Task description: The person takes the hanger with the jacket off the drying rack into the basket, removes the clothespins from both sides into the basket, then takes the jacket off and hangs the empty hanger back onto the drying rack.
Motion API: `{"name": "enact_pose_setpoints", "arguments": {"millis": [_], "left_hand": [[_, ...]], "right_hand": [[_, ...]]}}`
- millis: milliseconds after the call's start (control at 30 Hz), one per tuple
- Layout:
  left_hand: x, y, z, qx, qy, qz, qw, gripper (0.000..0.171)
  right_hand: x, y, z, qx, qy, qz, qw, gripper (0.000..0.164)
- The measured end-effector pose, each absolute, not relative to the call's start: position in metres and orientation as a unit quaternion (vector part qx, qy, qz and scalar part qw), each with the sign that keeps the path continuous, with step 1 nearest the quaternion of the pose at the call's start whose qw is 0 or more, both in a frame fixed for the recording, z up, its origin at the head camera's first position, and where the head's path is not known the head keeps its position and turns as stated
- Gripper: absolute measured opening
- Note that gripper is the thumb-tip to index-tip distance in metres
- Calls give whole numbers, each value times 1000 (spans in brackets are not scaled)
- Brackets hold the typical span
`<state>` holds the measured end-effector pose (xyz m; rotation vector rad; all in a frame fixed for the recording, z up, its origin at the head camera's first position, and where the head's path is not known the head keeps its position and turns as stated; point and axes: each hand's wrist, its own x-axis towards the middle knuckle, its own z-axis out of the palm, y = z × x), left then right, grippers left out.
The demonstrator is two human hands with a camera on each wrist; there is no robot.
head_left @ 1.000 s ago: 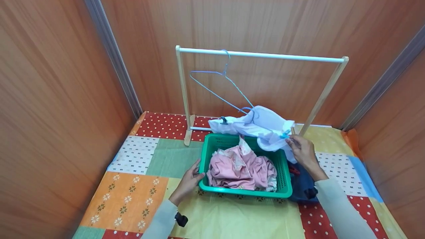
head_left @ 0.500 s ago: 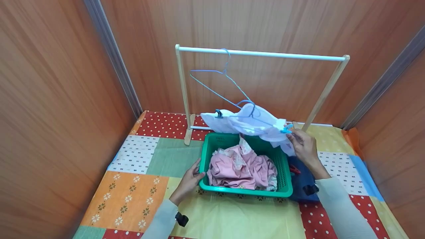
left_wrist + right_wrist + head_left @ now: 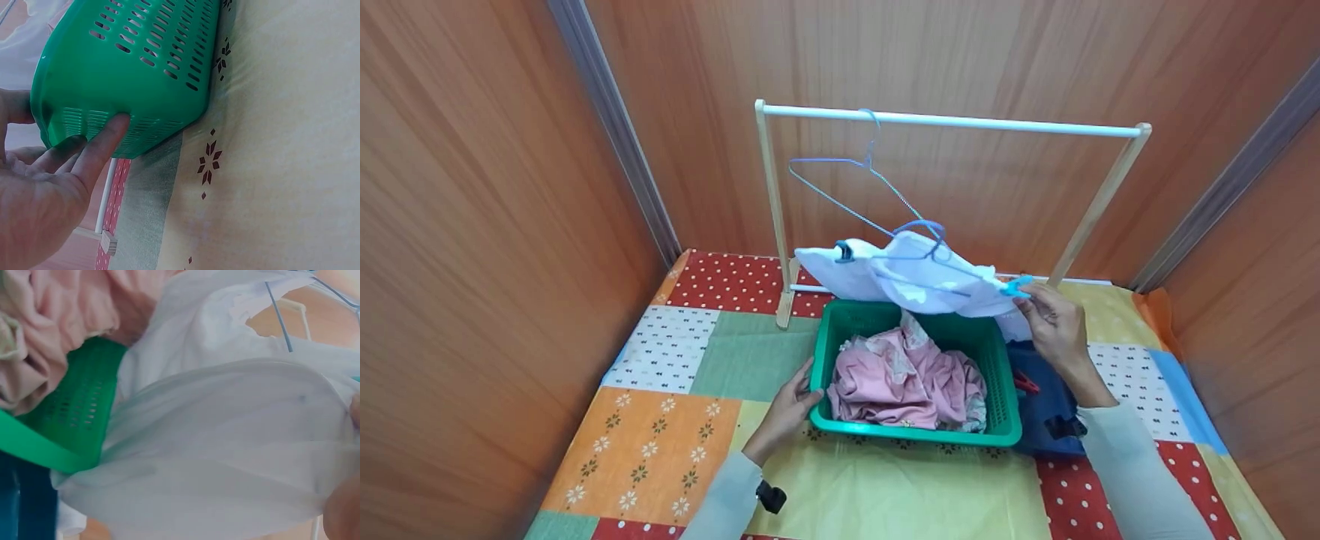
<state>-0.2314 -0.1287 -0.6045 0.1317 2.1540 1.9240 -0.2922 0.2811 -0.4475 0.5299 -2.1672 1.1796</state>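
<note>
Head view shows one white cloth garment (image 3: 915,296) on one blue wire hanger (image 3: 922,223), above the back rim of one green perforated plastic basket (image 3: 915,433). Two clothespins sit on the garment: one dark (image 3: 844,252), one light blue (image 3: 1016,286). The right hand (image 3: 1057,322) has its grip pinched on the light blue one; the left hand (image 3: 787,405) grasps the basket's left rim. Inside lies bunched pink clothing (image 3: 892,375), its pieces uncountable. One red clothespin (image 3: 1025,382) shows against one dark blue container (image 3: 1046,420) just beside. Behind, one second blue hanger (image 3: 900,199) hangs from one white-railed wooden rack (image 3: 952,121).
</note>
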Motion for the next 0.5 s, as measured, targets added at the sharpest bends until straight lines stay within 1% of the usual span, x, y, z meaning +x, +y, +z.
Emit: {"name": "enact_pose_setpoints", "arguments": {"millis": [233,367,433,500], "left_hand": [[-233,-128,-605,43,739,661,123,67],[-233,-128,-605,49,739,660,122,67],[-234,-128,-606,49,737,663,120,67],[-234,-128,-608,52,735,666,116,68]], "right_hand": [[-286,284,-437,228,-795,471,307,21],[-282,285,-438,225,-793,476,305,20],[-279,285,-440,222,-794,484,292,19],[-275,283,-441,212,-800,493,267,17]]}}
